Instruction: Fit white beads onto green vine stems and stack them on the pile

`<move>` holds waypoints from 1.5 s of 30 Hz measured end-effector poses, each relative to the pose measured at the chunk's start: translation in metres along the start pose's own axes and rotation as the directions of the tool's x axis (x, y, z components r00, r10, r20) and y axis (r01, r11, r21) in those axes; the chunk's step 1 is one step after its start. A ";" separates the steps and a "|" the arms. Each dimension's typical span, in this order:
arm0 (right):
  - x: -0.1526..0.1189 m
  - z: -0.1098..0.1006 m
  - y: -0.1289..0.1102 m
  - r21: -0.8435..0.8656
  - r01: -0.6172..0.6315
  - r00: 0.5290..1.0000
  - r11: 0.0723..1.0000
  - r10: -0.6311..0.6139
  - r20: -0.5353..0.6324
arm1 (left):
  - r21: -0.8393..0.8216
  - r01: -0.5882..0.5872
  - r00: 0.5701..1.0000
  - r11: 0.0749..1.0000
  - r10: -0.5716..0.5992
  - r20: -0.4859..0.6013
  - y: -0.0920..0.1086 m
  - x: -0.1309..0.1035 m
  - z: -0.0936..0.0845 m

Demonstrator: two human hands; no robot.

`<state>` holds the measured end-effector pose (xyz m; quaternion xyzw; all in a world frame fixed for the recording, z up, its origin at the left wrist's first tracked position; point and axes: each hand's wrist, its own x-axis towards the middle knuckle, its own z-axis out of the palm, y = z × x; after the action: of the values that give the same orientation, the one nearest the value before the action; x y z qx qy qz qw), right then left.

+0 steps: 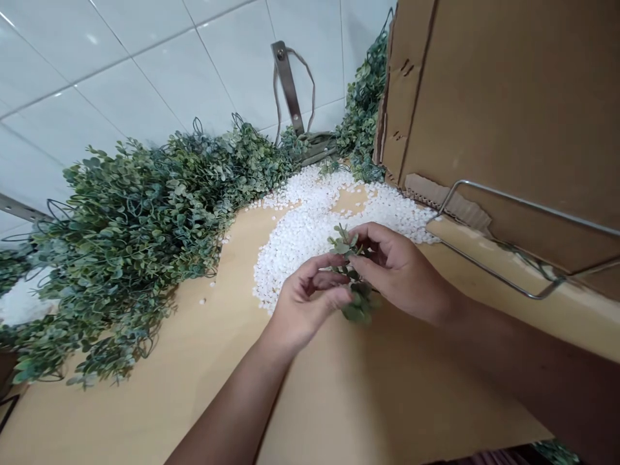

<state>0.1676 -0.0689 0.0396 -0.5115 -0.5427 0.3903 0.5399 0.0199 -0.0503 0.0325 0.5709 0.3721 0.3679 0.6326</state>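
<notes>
Both hands' fingers (334,261) pinching leafy sprig (351,284)

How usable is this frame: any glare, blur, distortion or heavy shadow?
Head view: even, soft light; small glare spots on the wall tiles; wide-angle bend and tilt show in the tile lines and the box. Both hands, left and right, and the sprig they hold look sharp; only faint shadow under them on the table. The pellets are near blown out.

Your left hand (310,300) and right hand (394,268) pinch one leafy sprig (352,278). White pellets (314,219) lie just behind, toward the bench's (194,387) far edge.
</notes>
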 end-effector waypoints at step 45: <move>0.014 -0.030 -0.028 0.487 -0.127 0.880 0.864 0.325 -0.347 | 0.230 -0.059 0.485 0.971 0.230 -0.844 0.017 0.028 -0.118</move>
<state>0.1948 -0.0633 0.0726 -0.5053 -0.2437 0.4486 0.6957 -0.0737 0.0288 0.0392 0.3905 0.6189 0.6228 0.2766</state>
